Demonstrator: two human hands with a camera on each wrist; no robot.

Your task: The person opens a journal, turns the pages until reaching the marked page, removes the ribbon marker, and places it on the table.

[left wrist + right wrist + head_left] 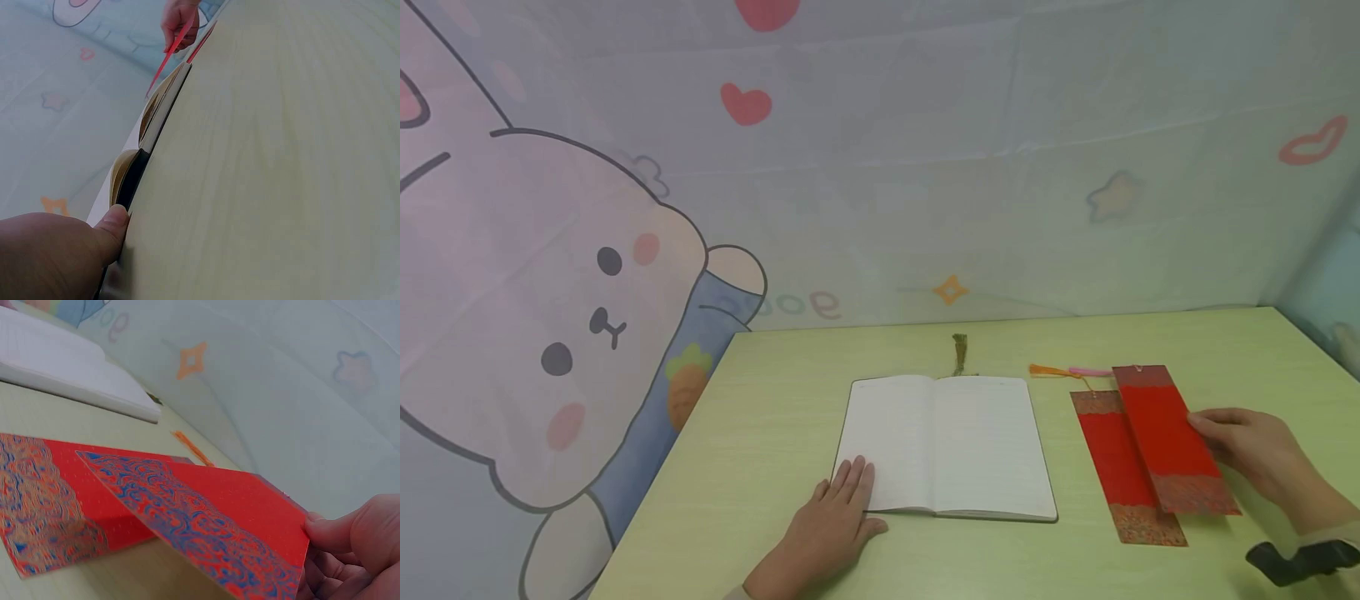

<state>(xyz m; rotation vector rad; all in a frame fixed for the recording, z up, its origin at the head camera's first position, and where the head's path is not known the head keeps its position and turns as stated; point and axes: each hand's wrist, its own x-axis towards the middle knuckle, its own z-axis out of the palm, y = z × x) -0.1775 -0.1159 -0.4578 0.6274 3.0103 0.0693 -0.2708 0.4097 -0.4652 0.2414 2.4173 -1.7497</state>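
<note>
An open notebook [981, 450] with blank-looking pages lies on the table. My left hand [827, 521] rests on its lower left corner, fingers straight on the page and thumb by the front edge. At the right, my right hand [1262, 454] pinches the right edge of a red bookmark [1172, 433] with patterned ends, thumb on top. This bookmark is tilted up off the table in the right wrist view. A second red bookmark [1120, 467] lies flat under it, partly covered, with an orange tassel [1052, 371] at its top. A pink tassel [1090, 372] shows beside the held one.
A green tassel [960, 354] sticks out past the notebook's top edge. Behind the pale table [760, 417] hangs a printed cloth [925, 167] with a cartoon rabbit. A black strap [1300, 560] is around the right wrist.
</note>
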